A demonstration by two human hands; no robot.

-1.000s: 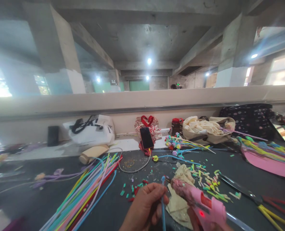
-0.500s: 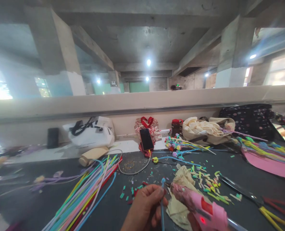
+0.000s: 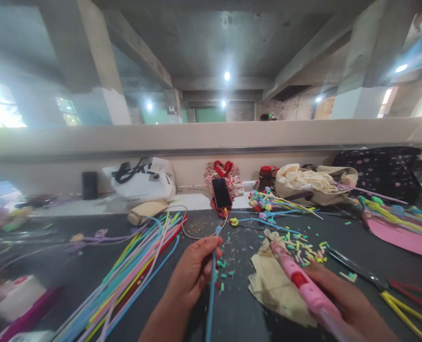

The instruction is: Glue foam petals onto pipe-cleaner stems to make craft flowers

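Note:
Between the thumb and fingers of my left hand is a blue pipe cleaner, held upright with a small knob at its top. My right hand grips a pink glue gun, its nozzle pointing up and left over a crumpled beige cloth. The nozzle is apart from the pipe cleaner. Small cut pieces in green, yellow and pink lie behind the glue gun. A few green bits rest just right of my left hand.
Long coloured pipe cleaners lie in a bundle at left. Scissors lie at right. Finished-looking flower stems, a phone on a cable, a white bag and a cloth-filled beige bag line the back.
My left hand has moved left with the pipe cleaner. The glue gun has drawn away from its tip to the right, over the cloth. The view has shifted slightly.

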